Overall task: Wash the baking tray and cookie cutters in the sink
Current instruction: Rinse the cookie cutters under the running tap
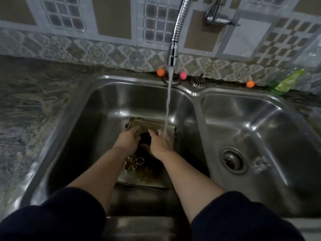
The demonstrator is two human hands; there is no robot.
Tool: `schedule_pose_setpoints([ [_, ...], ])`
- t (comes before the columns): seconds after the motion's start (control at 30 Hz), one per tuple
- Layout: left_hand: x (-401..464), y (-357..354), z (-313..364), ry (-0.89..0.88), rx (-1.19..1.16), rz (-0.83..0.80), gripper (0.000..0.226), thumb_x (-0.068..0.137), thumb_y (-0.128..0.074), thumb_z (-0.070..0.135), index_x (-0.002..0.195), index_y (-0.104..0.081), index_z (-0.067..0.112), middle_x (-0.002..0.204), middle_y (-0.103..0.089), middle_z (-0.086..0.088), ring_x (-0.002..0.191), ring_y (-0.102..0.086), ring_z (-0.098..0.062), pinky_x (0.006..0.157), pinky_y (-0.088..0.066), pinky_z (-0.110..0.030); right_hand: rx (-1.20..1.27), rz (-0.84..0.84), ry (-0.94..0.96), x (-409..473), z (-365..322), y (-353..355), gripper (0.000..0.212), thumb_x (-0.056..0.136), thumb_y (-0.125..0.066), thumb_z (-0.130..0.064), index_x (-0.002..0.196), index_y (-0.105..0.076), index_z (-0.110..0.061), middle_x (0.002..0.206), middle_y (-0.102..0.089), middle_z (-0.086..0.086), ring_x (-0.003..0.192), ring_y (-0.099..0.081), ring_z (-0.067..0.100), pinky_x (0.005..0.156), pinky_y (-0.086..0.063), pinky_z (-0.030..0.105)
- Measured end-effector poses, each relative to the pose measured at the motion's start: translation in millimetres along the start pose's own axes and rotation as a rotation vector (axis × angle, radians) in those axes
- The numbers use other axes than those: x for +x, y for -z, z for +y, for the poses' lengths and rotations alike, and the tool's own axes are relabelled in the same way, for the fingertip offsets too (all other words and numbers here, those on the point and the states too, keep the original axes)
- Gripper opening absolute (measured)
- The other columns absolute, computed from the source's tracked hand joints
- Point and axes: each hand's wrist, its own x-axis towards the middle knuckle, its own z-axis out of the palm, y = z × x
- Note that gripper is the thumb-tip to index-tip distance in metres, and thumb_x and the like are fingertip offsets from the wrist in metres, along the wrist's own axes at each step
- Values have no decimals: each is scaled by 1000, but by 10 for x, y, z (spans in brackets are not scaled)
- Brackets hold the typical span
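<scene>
While tap water (167,108) runs, baking tray (152,126) lies in left basin of sink (111,101), room along basin walls. Left hand (127,140) and right hand (159,144) both loosely spread over tray; grip unclear. Gingerbread-man cookie cutter (132,162) near tray's near edge.

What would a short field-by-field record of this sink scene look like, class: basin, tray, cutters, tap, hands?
basin in use: left basin of the double sink
baking tray: baking tray lies in that basin
cookie cutters: gingerbread-man cutter on the tray's near end; others beside it unclear
tap: faucet running, stream landing by the right hand
left hand: left hand over the tray, grip unclear
right hand: right hand over the tray, under the water
right basin: drain visible
</scene>
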Motion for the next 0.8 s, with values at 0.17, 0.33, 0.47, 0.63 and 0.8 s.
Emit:
schedule_pose_setpoints([
  [0.17, -13, -1, -30, 5, -192, 121, 37, 94, -52, 8, 129, -59, 21, 126, -60, -9, 104, -61, -23, 81, -48, -23, 77, 216, 20, -27, -22, -55, 50, 89, -62, -40, 136, -49, -32, 146, -37, -2, 134, -32, 26, 109, -33, 40],
  [0.33, -60, 66, 133, 51, -404, 221, 25, 94, -55, 10, 110, -71, 20, 104, -71, -2, 82, -66, -13, 67, -46, -15, 435, 259, 83, -122, -33, 259, 21, 92, -60, -20, 112, -66, -23, 113, -65, -5, 102, -60, 11, 78, -44, 19],
  [0.47, -158, 117, 287, 11, -514, 240, 25, 96, -51, 8, 112, -69, 17, 99, -70, -1, 82, -68, -14, 74, -54, -22, 450, 114, 41, -204, -6, 455, 34, 98, -50, -32, 131, -55, -27, 132, -57, -4, 119, -54, 15, 90, -41, 25],
  [0.63, -271, 82, 413, 40, -654, 225, 24, 97, -50, 8, 110, -68, 18, 103, -67, 0, 75, -66, -9, 56, -50, -11, 1027, -133, -254, -408, 23, 638, 29, 98, -51, -34, 123, -56, -21, 115, -58, 2, 104, -58, 21, 73, -56, 31],
  [0.8, -368, 26, 464, 99, -610, 145, 21, 91, -60, 37, 99, -66, 19, 93, -71, -1, 79, -68, -15, 63, -54, -23, 897, 16, -169, -452, 78, 673, 23, 93, -59, -19, 114, -67, -19, 110, -62, -4, 104, -54, 12, 83, -39, 24],
])
